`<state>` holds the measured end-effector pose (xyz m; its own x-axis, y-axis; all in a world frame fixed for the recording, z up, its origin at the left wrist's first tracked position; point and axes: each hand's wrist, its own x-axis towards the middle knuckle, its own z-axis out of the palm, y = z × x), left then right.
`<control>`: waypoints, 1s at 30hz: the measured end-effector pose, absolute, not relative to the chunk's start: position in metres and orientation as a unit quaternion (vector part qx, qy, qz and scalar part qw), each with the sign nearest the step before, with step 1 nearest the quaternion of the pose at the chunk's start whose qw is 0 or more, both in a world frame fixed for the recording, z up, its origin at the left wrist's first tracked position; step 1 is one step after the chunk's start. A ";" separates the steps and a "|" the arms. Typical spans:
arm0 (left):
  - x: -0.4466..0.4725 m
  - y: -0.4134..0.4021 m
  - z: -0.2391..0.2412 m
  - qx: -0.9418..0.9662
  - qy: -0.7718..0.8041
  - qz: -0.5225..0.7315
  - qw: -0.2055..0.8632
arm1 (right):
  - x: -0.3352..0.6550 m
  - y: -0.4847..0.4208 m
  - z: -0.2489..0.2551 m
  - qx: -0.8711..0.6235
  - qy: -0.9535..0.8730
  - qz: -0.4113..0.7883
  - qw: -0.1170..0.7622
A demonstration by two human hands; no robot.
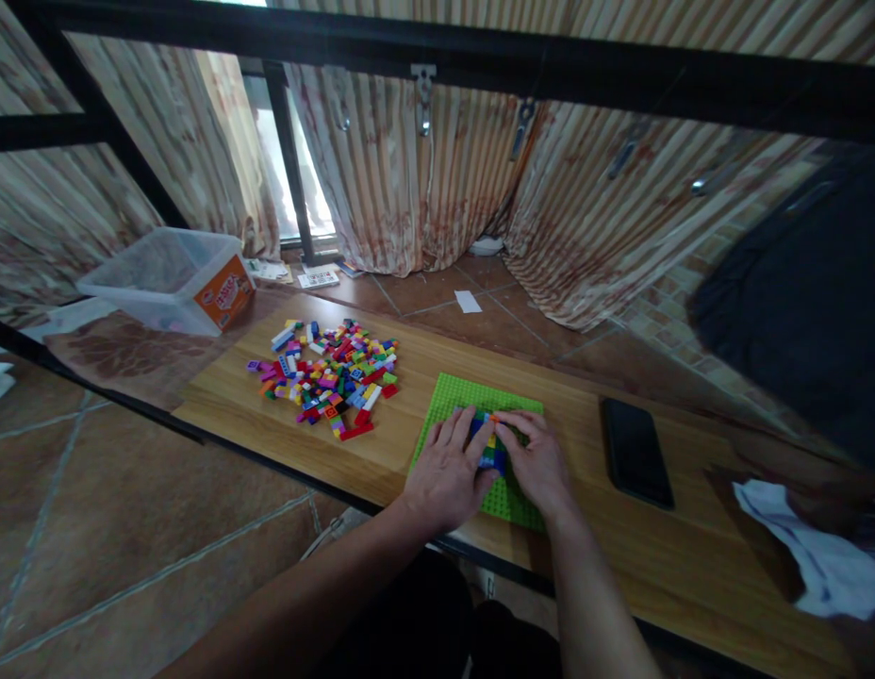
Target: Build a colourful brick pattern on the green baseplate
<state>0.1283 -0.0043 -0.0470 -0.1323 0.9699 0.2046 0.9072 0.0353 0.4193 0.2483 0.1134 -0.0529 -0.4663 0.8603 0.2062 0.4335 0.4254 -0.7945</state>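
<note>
A green studded baseplate lies on the wooden board, with a low build of blue, green and yellow toy bricks on it. My left hand rests flat over the plate, fingers stretched out. Its index finger and thumb touch the left and near sides of the build, hiding part of it. From the right, my right hand reaches in with thumb and index finger pinched on a small orange brick at the build's far edge. Whether that brick is pressed down onto the build is hard to see.
A loose heap of colourful bricks spreads over the left of the wooden board. Behind it stands a clear plastic box. To the right are a black phone and a crumpled white cloth. A dark bar crosses above.
</note>
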 end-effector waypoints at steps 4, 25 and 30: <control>0.130 -0.004 -0.049 0.654 0.723 0.216 0.049 | 0.247 0.114 -0.054 -0.416 -0.784 0.339 0.312; 0.130 -0.001 -0.045 0.646 0.731 0.211 0.061 | 0.249 0.117 -0.062 -0.403 -0.811 0.302 0.297; 0.128 -0.003 -0.045 0.636 0.725 0.256 0.063 | 0.253 0.118 -0.059 -0.413 -0.768 0.343 0.349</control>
<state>0.1282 -0.0026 -0.0451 -0.1830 0.9547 0.2347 0.8907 0.0600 0.4507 0.2526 0.1178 -0.0588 -0.4153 0.8736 0.2536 0.3939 0.4239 -0.8155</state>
